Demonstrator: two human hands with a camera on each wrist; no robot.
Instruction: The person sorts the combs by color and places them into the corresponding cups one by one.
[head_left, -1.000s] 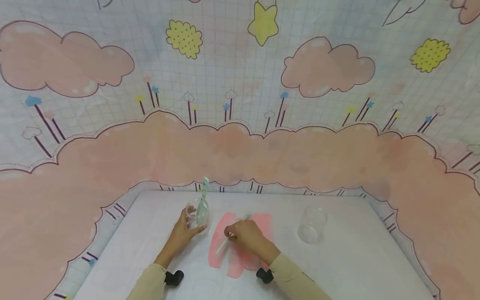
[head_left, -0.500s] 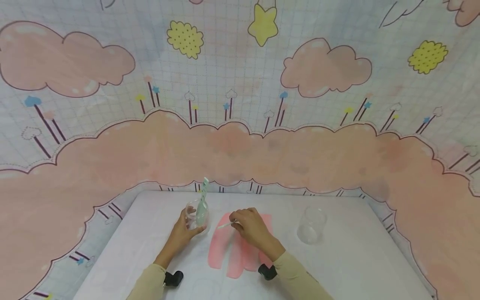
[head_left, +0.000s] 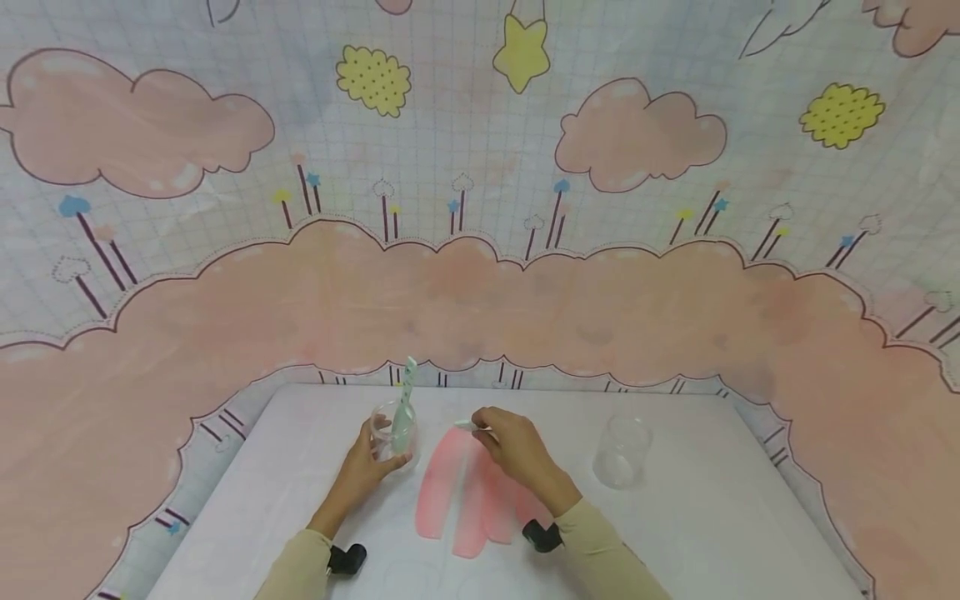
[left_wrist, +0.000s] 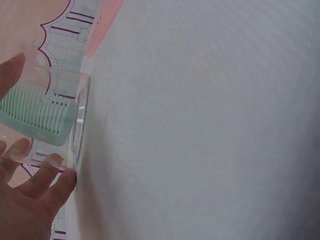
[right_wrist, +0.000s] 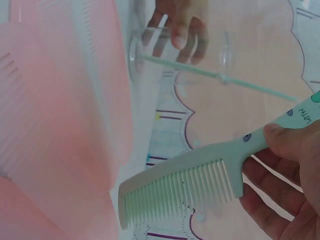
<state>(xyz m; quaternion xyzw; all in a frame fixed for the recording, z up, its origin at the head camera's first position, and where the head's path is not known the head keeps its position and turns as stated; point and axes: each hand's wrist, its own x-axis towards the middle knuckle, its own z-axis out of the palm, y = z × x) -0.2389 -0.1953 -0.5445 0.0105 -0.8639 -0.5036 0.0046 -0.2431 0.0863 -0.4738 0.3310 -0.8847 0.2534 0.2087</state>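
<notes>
On the left side of the table, my left hand [head_left: 367,457] grips a clear plastic cup [left_wrist: 82,115], fingers and thumb round its wall. Inside the cup a pale green comb [head_left: 404,417] stands with its teeth down and its handle above the rim. My right hand [head_left: 517,446] pinches the handle of a second pale green comb [right_wrist: 180,167], which is held out level toward the cup, teeth downward in the head view. Beneath and in front of that hand lie several flat pink pieces [head_left: 438,492], fanned out; tooth-like lines show on them in the right wrist view.
Another clear cup [head_left: 622,454] stands on the white table [head_left: 697,517] to the right. A cloud-printed cloth [head_left: 480,308] hangs behind the table. Black camera mounts [head_left: 348,558] sit at both wrists.
My right hand has lifted the comb from over the pink pieces and moved away from me, toward their far end, turning the comb level. My left hand keeps its hold on the cup.
</notes>
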